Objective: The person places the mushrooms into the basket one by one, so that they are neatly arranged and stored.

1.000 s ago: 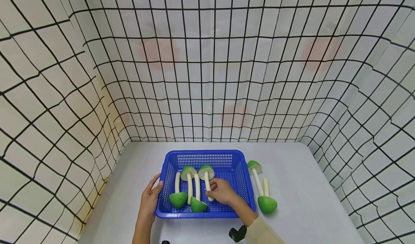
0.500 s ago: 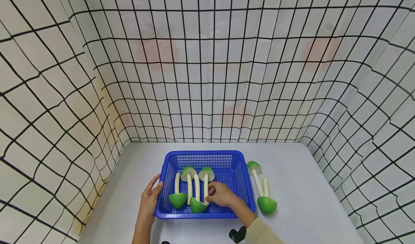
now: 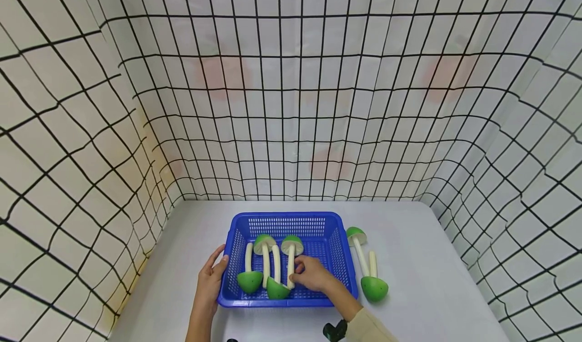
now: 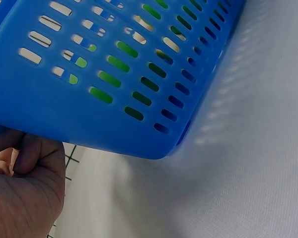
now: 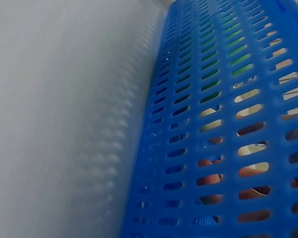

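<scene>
A blue perforated plastic basket [image 3: 288, 301] stands on the white table. My left hand [image 3: 209, 281] grips its left rim; in the left wrist view the fingers [image 4: 39, 153] curl at the basket's edge. Inside lie several toy mushrooms with green caps and cream stems, side by side and facing alternate ways. My right hand [image 3: 311, 274] reaches in and pinches the lower stem of the rightmost mushroom [image 3: 291, 263], whose cap points to the far side. Left of it lies a mushroom [image 3: 278, 288] with its cap toward me. The basket wall mostly hides the right hand in the right wrist view.
Two more mushrooms lie on the table right of the basket: one with its cap at the far end [image 3: 356, 235], one with a near cap [image 3: 375, 289]. A black object [image 3: 335, 330] sits beside the right sleeve. Black-and-white grid walls [image 3: 291, 104] surround the table.
The pinched mushroom has turned from a slant to nearly straight, and its stem end has come slightly nearer. My right hand shifted a little toward me with it. The left hand stays on the rim.
</scene>
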`<state>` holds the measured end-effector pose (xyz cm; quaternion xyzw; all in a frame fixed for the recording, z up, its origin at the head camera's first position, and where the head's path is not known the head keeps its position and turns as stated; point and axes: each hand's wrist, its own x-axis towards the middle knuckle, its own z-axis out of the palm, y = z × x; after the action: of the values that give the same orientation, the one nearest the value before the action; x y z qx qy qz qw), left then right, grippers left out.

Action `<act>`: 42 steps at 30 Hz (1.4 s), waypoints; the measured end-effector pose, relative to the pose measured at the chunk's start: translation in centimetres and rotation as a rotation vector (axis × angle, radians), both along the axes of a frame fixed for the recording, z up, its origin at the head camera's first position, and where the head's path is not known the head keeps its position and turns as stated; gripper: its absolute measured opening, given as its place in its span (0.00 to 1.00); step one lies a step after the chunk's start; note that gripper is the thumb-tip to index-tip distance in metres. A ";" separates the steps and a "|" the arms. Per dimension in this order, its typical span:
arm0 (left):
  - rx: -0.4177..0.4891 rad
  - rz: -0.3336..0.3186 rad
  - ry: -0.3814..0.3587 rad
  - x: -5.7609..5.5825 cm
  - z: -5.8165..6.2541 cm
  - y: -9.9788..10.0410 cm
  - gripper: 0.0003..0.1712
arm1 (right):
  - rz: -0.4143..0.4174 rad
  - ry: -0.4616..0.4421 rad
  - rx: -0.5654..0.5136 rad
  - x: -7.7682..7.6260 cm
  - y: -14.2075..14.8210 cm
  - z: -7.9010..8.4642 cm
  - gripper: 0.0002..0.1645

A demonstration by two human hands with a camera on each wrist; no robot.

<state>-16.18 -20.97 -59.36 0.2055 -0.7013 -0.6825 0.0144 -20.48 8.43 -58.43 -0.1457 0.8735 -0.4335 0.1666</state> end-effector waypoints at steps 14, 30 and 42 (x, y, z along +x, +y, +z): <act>-0.020 -0.001 -0.009 0.0 0.1 0.0 0.34 | -0.031 0.029 0.012 -0.4 -0.8 -0.3 0.22; -0.016 -0.007 -0.009 0.2 0.2 0.1 0.33 | -0.019 0.036 0.043 -0.2 -0.6 -0.3 0.23; 0.002 -0.005 -0.006 0.1 0.1 -0.1 0.34 | -0.038 0.016 0.078 -0.4 -0.8 -0.4 0.24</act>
<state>-16.09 -21.03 -59.28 0.2058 -0.7012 -0.6826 0.0102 -20.84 7.63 -58.84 -0.1262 0.8937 -0.4009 0.1568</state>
